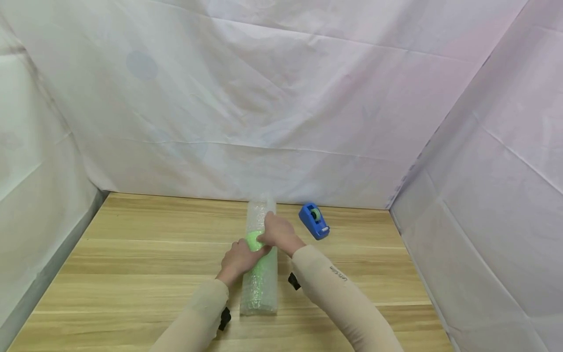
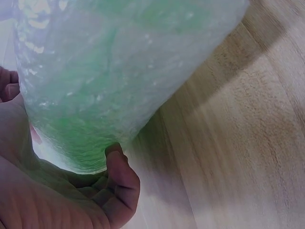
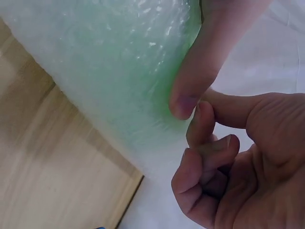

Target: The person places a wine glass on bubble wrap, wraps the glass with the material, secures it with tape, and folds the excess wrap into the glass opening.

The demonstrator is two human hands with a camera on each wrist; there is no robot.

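Note:
A long bundle of clear bubble wrap (image 1: 259, 298) lies on the table, pointing away from me, and something green (image 1: 258, 274) shows through its layers. What the green thing is, the wrap hides. My left hand (image 1: 241, 258) grips the bundle around its middle, its thumb pressed on top and a curled finger at its underside in the left wrist view. Just beyond the left thumb, my right hand (image 1: 279, 232) is over the bundle. In the right wrist view its fingers (image 3: 202, 183) are curled, thumb and index tips together; I cannot tell whether anything thin is between them.
A blue tape dispenser (image 1: 314, 222) with a roll of tape stands at the back right of the wooden table (image 1: 154, 254). Pale cloth (image 1: 281, 98) hangs behind the table and along both sides. The bundle's far end reaches the back edge.

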